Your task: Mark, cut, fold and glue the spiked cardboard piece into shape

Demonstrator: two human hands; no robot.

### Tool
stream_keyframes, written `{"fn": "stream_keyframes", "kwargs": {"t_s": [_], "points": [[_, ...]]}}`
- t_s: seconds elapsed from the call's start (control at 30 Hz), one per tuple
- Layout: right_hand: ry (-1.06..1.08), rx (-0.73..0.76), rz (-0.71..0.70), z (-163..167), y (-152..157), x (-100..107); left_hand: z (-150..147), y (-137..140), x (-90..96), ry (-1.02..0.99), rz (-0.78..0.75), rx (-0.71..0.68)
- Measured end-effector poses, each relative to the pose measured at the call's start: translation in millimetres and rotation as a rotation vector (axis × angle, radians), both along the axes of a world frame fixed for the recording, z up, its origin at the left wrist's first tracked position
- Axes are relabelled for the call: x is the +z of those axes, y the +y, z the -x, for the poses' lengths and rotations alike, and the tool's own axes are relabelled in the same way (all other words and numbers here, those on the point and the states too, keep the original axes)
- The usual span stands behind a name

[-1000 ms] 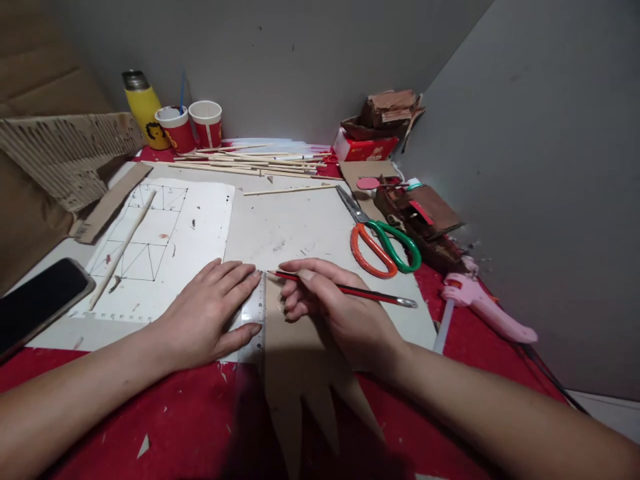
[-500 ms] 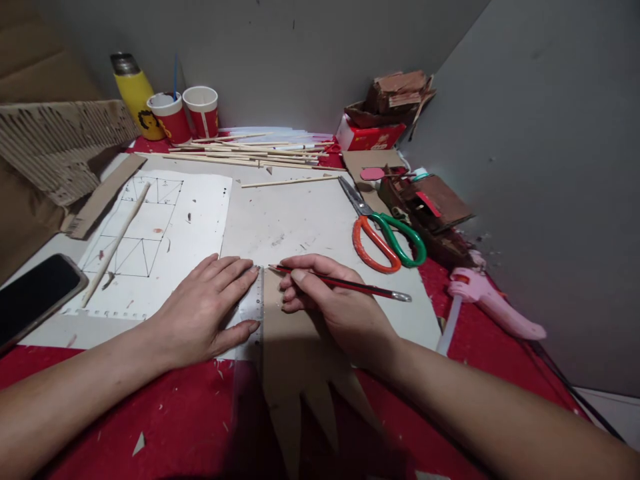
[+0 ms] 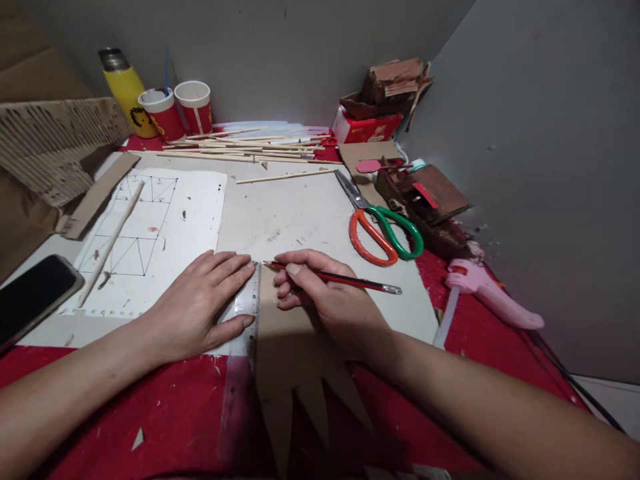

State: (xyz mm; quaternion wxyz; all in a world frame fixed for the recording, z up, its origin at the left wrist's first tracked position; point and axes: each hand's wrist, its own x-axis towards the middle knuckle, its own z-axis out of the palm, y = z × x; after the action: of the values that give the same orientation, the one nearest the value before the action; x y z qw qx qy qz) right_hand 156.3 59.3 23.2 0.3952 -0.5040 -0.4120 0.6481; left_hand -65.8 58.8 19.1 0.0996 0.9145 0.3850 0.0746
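Observation:
My left hand point(image 3: 200, 307) lies flat with fingers stretched, pressing down a clear plastic ruler point(image 3: 254, 320). Under the ruler's right edge is a piece of brown cardboard point(image 3: 285, 353) with pointed strips cut into its near end. Between thumb and fingers my right hand point(image 3: 335, 293) grips a red and black pencil point(image 3: 345, 278). The pencil's tip rests close to the ruler's far end, at the cardboard's far edge. Part of the cardboard is hidden under my right hand.
Orange and green scissors point(image 3: 383, 227) lie to the right, near a pink glue gun point(image 3: 490, 293). A drawn sheet point(image 3: 195, 220) and phone point(image 3: 37, 297) are at left. Wooden sticks point(image 3: 250, 150), paper cups point(image 3: 194, 107) and a yellow bottle point(image 3: 125, 93) stand at the back.
The whole scene has shifted slightly left in view. The pencil's tip sits a little nearer the ruler's edge; my left hand keeps its place on the ruler.

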Motion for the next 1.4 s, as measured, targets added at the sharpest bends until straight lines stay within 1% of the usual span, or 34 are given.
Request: {"fn": "stream_keyframes", "kwargs": {"t_s": [0.67, 1.4], "points": [[0.035, -0.007, -0.003, -2.2, 1.4, -1.1, 1.4, 0.1, -0.8, -0.014, 0.041, -0.006], [0.038, -0.007, -0.02, -2.5, 1.3, -2.0, 0.9, -0.1, 0.4, 0.016, 0.024, 0.001]]}}
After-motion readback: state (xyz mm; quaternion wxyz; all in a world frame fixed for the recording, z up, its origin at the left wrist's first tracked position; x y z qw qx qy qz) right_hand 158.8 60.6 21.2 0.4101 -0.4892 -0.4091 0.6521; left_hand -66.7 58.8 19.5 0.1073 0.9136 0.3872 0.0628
